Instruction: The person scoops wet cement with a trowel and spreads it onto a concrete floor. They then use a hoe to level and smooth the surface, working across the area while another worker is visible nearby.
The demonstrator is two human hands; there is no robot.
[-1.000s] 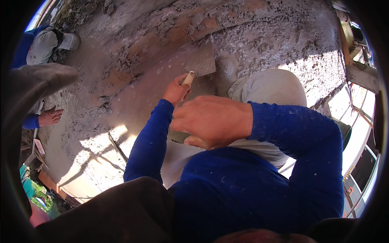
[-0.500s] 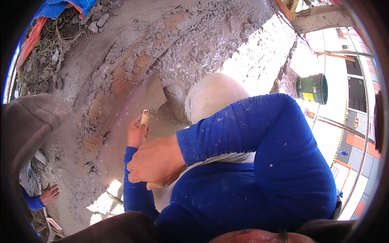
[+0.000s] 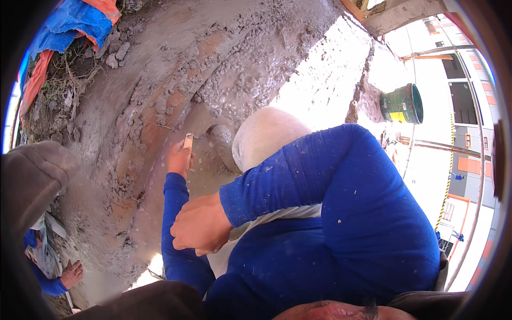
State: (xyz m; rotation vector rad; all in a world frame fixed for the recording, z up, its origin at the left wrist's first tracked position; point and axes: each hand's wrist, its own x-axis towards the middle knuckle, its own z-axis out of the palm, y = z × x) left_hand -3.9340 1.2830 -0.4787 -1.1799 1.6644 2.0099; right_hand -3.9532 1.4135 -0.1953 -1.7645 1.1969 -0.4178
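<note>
My left hand (image 3: pixel 180 159) is closed round the pale handle of a trowel (image 3: pixel 188 141), held out over wet grey mortar (image 3: pixel 205 178). The blade is hard to tell from the wet mix ahead of the hand. My right hand (image 3: pixel 201 225) is closed in front of my body, its fingers curled down against my left forearm. Anything in those fingers is hidden. Just right of the trowel, a rounded mud-coated lump (image 3: pixel 221 144) sits beside my pale-covered knee (image 3: pixel 269 136).
Rough mud and mortar spread ahead, with a blue and orange tarp (image 3: pixel 72 26) at the far left. A green bucket (image 3: pixel 392 105) lies to the right, near poles (image 3: pixel 437 148). Another person's hand (image 3: pixel 71 273) shows at lower left, below a brown cap-like shape (image 3: pixel 40 170).
The left hand has straightened forward with the trowel. Its flat blade, plain before, now blends into the mortar. The right hand stays closed by the left forearm; the whole view has shifted slightly.
</note>
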